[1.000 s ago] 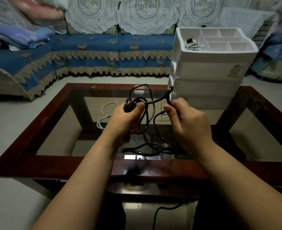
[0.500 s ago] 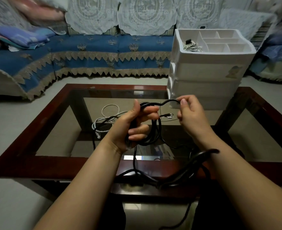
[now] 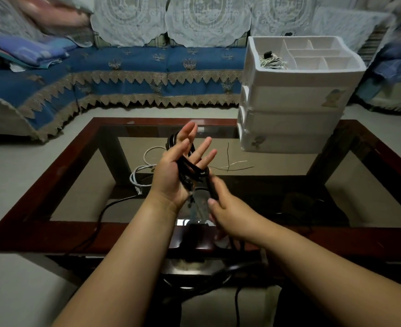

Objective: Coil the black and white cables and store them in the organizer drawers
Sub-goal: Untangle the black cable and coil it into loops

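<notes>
The dark red wooden bench with a glass top point(image 3: 53, 194) carries a white plastic drawer organizer point(image 3: 296, 119) at its far right. A loose white cable point(image 3: 139, 172) lies on the glass. The left hand point(image 3: 178, 171), fingers spread straight, bears black cable loops point(image 3: 190, 167); the right hand point(image 3: 227, 208) pinches a strand below.

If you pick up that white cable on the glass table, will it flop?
Probably. The thin white cable lies in loose curves on the glass table, so it likely droops when lifted. It looks light, and its loops may spring open.
</notes>
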### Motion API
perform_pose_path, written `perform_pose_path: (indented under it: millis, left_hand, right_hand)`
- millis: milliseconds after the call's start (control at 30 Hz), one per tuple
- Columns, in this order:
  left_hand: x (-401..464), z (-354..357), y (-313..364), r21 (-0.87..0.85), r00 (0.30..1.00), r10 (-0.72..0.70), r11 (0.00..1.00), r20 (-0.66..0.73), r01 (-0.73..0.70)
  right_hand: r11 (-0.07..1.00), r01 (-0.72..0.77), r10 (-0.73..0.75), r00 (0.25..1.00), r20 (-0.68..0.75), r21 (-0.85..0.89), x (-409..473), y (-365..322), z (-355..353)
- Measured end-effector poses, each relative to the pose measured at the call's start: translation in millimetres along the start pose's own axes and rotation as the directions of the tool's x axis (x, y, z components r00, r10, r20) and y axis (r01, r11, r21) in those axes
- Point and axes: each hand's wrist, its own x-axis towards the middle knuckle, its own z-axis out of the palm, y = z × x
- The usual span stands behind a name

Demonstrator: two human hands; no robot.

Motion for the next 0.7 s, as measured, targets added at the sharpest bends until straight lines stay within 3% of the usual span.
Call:
perform_pose_path:
  millis: [133, 233, 300, 400, 533, 633, 700]
  left_hand:
    - [9, -4, -5, 0.113, 0.992, 0.102, 0.989, -0.069, -0.094]
    - [11, -4, -15, 0.427, 0.982, 0.191, 0.888, 0.001, -0.174]
    - [10, -3, -21, 0.627, 0.964, 0.236, 0.734, 0.126, -0.261]
    - [13, -4, -30, 0.839, 0.948, 0.194, 0.444, 0.254, -0.316]
    - [20, -14, -33, 0.914, 0.915, 0.101, 0.07, 0.391, -0.399]
    - [22, -22, -30, 0.925, 0.923, 0.077, -0.089, 0.376, -0.369]
    - [19, -21, -29, 0.928, 0.927, 0.078, -0.101, 0.366, -0.358]
  right_hand:
    - [0.992, 0.027, 0.007, 0.962, 0.274, -0.121, -7, -1, 7]
    - [0.977, 0.063, 0.002, 0.953, 0.304, -0.203, -6, 1, -2]
    - [0.945, 0.073, 0.02, 0.96, 0.279, -0.32, -4, 1, -9]
    - [0.883, 0.139, -0.05, 0.978, 0.203, -0.449, -6, -1, -18]
    - [0.89, 0.119, -0.07, 0.989, 0.127, -0.439, -7, -3, -27]
    - [0.953, 0.094, -0.089, 0.996, 0.032, -0.289, -8, -5, -38]
    - [0.985, 0.109, -0.104, 0.993, 0.048, -0.13, -10, -7, -48]
